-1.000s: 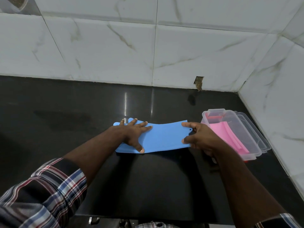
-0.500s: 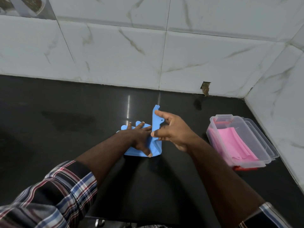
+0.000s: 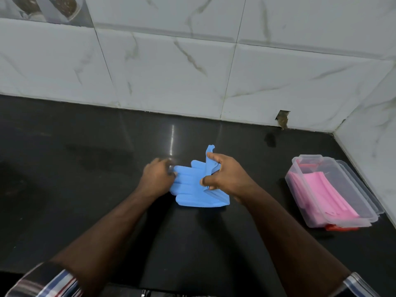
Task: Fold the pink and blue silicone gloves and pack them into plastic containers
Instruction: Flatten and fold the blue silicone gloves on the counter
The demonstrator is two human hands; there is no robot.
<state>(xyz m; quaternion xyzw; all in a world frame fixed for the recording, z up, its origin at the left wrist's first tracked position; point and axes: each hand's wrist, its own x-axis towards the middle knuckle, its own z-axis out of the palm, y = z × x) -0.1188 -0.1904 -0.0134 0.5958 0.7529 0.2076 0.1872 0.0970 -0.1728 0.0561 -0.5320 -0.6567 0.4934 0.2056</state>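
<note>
A blue silicone glove [image 3: 190, 189] lies on the black counter, its fingers pointing left and its cuff end lifted and turned over them. My right hand [image 3: 225, 176] pinches that raised cuff between thumb and fingers. My left hand [image 3: 158, 176] sits at the glove's fingertips, its own fingers curled on them. At the right stands a clear plastic container [image 3: 362, 219] with the folded pink glove [image 3: 321, 194] inside.
A second clear container or lid [image 3: 368, 196] lies under or behind the first, close to the right wall. White marble-look tiles form the back and right walls. The black counter [image 3: 85, 179] stretches left of the hands.
The blue glove lay flat and stretched out a second ago. My right hand has carried its cuff end up and leftward over the fingers, and my left hand slid to the fingertips.
</note>
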